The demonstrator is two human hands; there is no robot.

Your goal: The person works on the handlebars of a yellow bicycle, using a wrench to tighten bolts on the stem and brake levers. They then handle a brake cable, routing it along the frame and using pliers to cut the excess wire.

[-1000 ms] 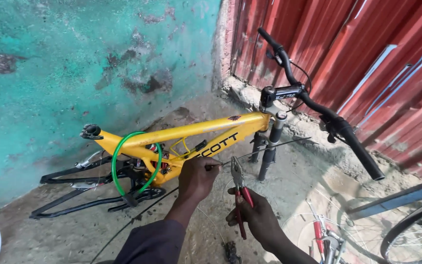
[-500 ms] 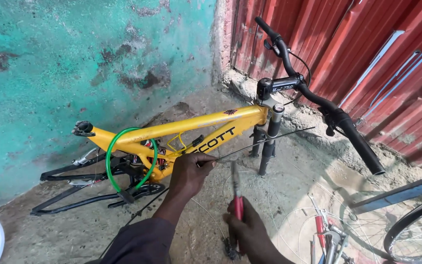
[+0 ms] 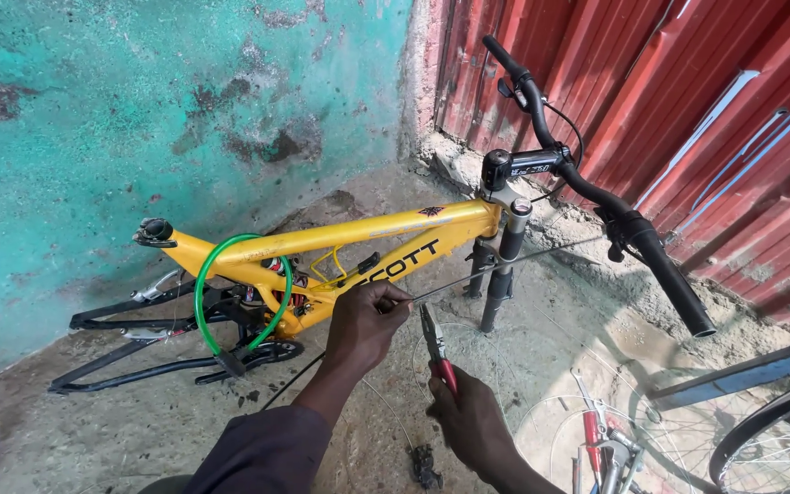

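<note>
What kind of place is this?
Likely an outdoor, roadside-style bicycle repair spot. A wheel-less yellow bicycle frame stands on bare sandy concrete ground between a peeling turquoise wall and a red corrugated metal wall; the right hand holds red-handled pliers.

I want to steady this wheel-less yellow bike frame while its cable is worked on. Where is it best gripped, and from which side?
Probably the top tube of the yellow frame, taken from above, from the person's side. It lies bare and near level, while the left hand pinches the cable near the down tube and the right hand holds pliers. The wall closes the far side.
</note>
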